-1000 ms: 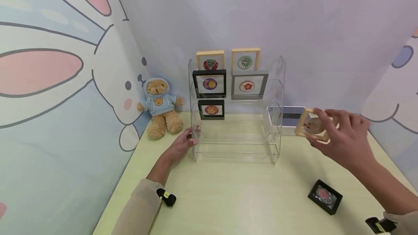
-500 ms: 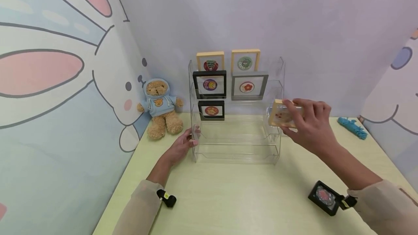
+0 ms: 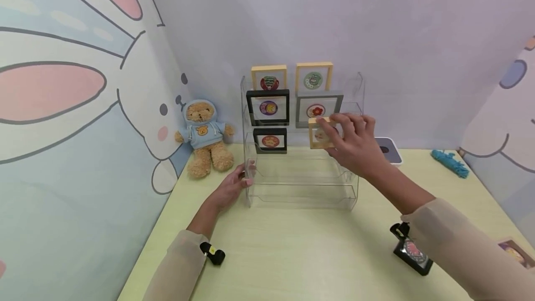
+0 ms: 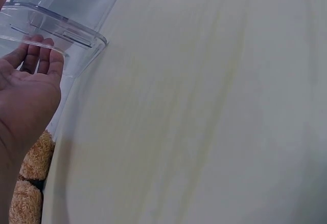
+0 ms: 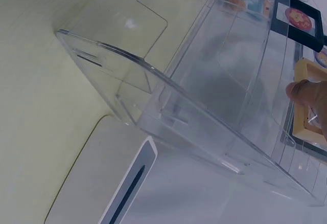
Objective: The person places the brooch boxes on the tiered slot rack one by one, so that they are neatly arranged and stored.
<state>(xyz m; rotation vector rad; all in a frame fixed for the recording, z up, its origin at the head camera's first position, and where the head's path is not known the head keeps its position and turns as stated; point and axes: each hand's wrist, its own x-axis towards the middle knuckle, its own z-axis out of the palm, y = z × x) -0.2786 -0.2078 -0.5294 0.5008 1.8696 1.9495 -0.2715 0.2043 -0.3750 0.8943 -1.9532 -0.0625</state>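
A clear acrylic tiered rack [image 3: 304, 193] stands mid-table against the wall in the head view. My left hand [image 3: 231, 189] grips its lower left side, fingers curled at the clear edge in the left wrist view. My right hand [image 3: 357, 147] pinches a small light-wood picture frame [image 3: 312, 134] upright, thumb on its near face in the right wrist view. That frame overlaps the third tier, right of a black frame [image 3: 270, 151] with an orange picture. Above are a black frame [image 3: 268, 93] and a grey frame [image 3: 298, 110], with two wooden frames [image 3: 269, 68] on the top tier.
A teddy bear [image 3: 202, 129] in a blue hoodie sits left of the rack. Behind my right forearm stands a white box [image 3: 393, 152], with a blue bundle [image 3: 450, 164] farther right. Another black frame [image 3: 413, 258] lies partly under the sleeve; a brownish frame [image 3: 516, 251] lies at the right edge.
My right hand has carried the wooden frame leftward and slightly up, from beside the rack to the third tier. The left hand stays on the rack's side.
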